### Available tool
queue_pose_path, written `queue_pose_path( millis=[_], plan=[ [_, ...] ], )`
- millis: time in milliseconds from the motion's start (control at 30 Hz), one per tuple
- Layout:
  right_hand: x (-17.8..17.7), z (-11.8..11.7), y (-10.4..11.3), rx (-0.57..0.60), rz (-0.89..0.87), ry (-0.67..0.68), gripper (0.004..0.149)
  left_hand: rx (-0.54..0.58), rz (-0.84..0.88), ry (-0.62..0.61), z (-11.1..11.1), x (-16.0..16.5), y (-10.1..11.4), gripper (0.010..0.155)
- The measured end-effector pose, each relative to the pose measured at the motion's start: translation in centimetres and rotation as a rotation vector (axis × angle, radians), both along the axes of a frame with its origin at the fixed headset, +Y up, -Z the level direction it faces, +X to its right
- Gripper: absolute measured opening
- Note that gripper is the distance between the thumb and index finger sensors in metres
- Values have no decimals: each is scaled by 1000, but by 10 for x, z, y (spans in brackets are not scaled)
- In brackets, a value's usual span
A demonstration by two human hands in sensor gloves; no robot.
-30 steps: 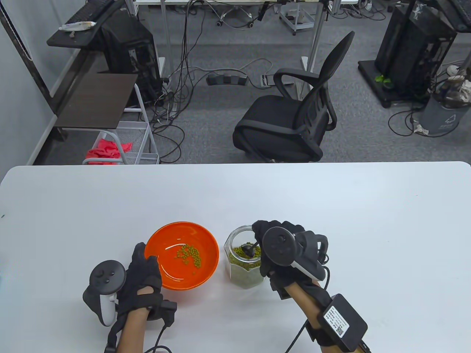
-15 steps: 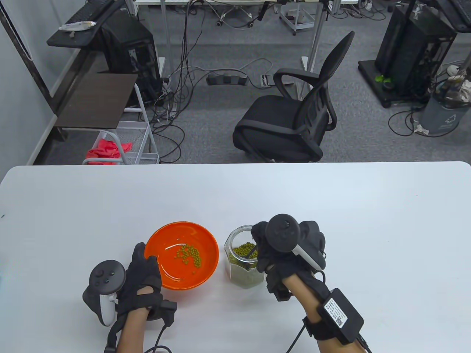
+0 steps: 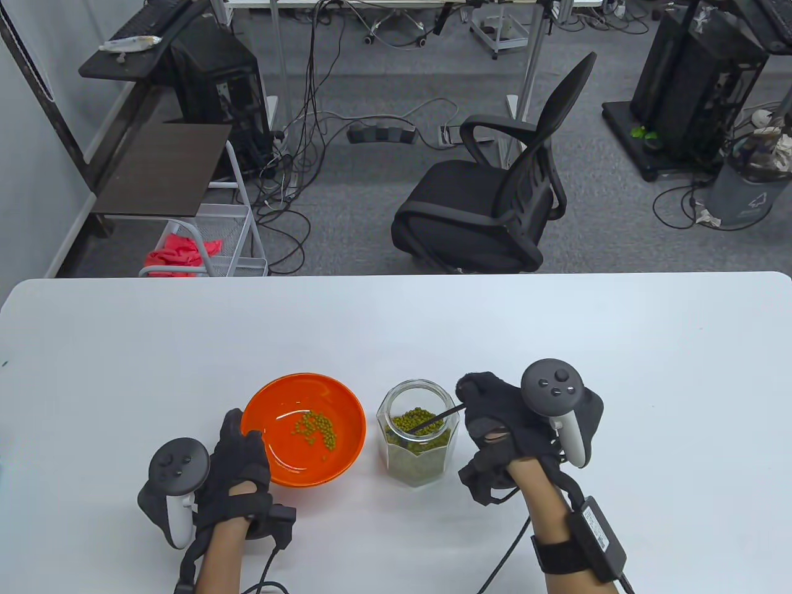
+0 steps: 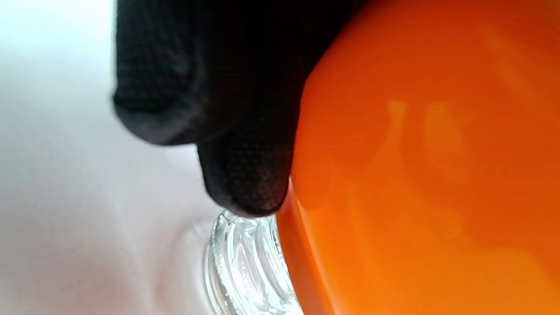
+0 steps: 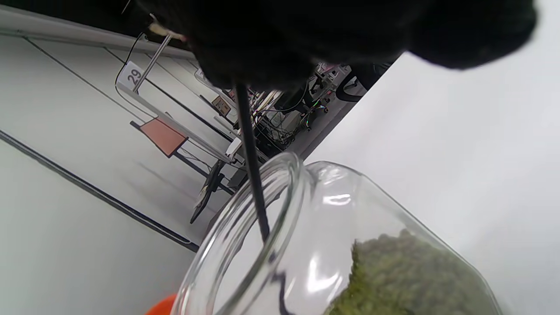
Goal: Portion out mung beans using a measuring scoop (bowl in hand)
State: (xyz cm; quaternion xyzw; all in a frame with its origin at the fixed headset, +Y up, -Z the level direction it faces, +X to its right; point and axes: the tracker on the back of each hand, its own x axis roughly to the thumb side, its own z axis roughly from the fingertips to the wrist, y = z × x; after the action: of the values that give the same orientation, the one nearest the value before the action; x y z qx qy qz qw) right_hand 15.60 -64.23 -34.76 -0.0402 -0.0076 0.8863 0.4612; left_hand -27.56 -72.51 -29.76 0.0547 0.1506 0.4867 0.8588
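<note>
Near the front edge of the white table (image 3: 557, 322), the scoop's bowl is buried out of sight among the mung beans in the glass jar (image 3: 417, 433); only the thin black handle of the measuring scoop (image 3: 436, 419) shows, slanting up over the jar's rim. The right hand (image 3: 504, 421) grips the handle's end, fingers curled around it, with the tracker on its back covering part of the glove. In the right wrist view the handle crosses the jar's mouth and the glove fills the top of the frame as a dark blur. The left hand (image 3: 238, 470) holds the near-left rim of the orange bowl (image 3: 303, 430), thumb over the edge; the left wrist view shows a black fingertip (image 4: 245, 183) pressed against the bowl's outer wall, everything close and soft. I cannot tell whether the bowl is lifted or resting on the table.

There is one bowl, one jar, one scoop, and a small cluster of loose beans (image 3: 317, 429) in the bowl's bottom. Bowl and jar sit just beside each other.

Beyond the far edge stand a black office chair (image 3: 489, 204), grey carpet, trailing cables and a wire cart (image 3: 210, 241) with red cloth.
</note>
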Motion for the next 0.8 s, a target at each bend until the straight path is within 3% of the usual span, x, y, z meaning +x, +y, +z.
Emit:
queue_pose_path(
  millis=[800],
  plan=[
    [39, 9, -10, -1, -256, -86, 39, -1, -13, -5, 0, 1, 0, 62]
  ],
)
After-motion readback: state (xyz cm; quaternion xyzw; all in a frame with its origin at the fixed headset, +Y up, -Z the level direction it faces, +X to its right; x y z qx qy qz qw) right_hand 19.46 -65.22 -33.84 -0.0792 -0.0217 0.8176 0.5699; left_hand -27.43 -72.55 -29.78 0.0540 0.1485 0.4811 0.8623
